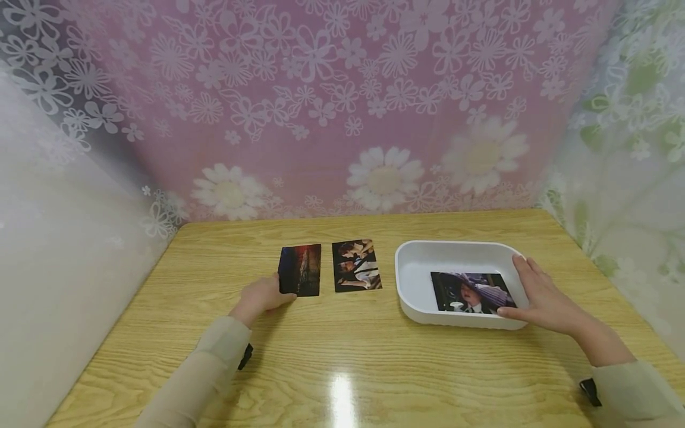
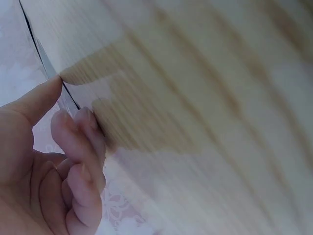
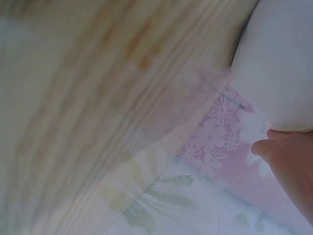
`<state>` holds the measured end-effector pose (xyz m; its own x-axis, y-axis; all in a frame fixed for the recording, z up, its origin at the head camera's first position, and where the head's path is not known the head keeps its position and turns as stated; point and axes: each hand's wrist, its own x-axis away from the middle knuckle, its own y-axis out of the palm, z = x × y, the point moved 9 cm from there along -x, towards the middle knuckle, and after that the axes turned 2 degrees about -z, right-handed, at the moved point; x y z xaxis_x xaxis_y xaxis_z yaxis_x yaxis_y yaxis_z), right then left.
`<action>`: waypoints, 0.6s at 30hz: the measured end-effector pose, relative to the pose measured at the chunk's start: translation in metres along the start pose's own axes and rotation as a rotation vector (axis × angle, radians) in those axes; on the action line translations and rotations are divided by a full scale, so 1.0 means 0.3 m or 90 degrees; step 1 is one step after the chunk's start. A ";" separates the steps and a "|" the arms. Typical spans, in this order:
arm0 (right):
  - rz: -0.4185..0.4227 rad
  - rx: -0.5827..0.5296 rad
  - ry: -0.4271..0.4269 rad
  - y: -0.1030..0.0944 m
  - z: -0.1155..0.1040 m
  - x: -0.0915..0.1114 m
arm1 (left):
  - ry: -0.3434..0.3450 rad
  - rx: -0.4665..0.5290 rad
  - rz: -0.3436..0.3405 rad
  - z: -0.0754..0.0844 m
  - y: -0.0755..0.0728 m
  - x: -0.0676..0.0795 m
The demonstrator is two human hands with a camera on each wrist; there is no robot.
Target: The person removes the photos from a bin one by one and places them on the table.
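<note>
The left hand [image 1: 263, 297] hides a corner of the dark photo [image 1: 302, 270] on the table [image 1: 342, 345]; whether it pinches, I cannot tell. The right hand [image 1: 546, 300], thumb and fingers spread apart on the white tray [image 1: 414, 273], covers a corner of the hat photo [image 1: 471, 292] inside; a couple photo [image 1: 356, 266] lies between

Left forearm [image 1: 192, 368] and right forearm [image 1: 637, 386] stretched forward over the desk [image 1: 299, 368], left hand [image 1: 263, 295] set well in from its left edge, some fingers [image 2: 85, 188] bent inward, right hand [image 1: 543, 300] held nearer the right edge, thumb [image 1: 512, 313] spread from extended fingers.
</note>
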<state>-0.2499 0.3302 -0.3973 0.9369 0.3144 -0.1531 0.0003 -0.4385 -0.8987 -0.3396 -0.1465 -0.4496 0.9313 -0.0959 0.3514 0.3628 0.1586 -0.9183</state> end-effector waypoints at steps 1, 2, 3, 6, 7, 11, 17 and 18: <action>0.001 0.000 -0.001 0.000 0.000 0.000 | 0.000 -0.005 -0.002 0.000 0.002 -0.001; 0.001 -0.001 -0.001 0.001 -0.001 0.001 | -0.002 -0.003 -0.003 -0.001 0.004 -0.002; 0.001 -0.001 -0.001 0.001 -0.001 0.001 | -0.004 -0.001 -0.003 -0.003 0.006 -0.004; 0.002 0.003 -0.004 0.001 -0.003 -0.002 | -0.008 0.006 0.001 -0.008 0.002 -0.008; 0.002 0.004 -0.005 0.001 -0.003 -0.002 | -0.009 0.009 0.006 -0.009 -0.003 -0.008; 0.002 0.006 -0.011 0.002 -0.007 -0.001 | 0.004 0.032 0.027 0.004 -0.027 -0.002; 0.000 0.010 -0.003 0.004 -0.001 0.001 | 0.060 0.059 0.090 0.106 -0.095 0.022; 0.000 0.009 -0.001 0.004 0.000 0.001 | 0.070 0.058 0.104 0.132 -0.108 0.027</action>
<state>-0.2498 0.3298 -0.3984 0.9362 0.3162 -0.1532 -0.0040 -0.4263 -0.9046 -0.3426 -0.1136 -0.4100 0.9704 -0.1679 0.1733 0.2141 0.2677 -0.9394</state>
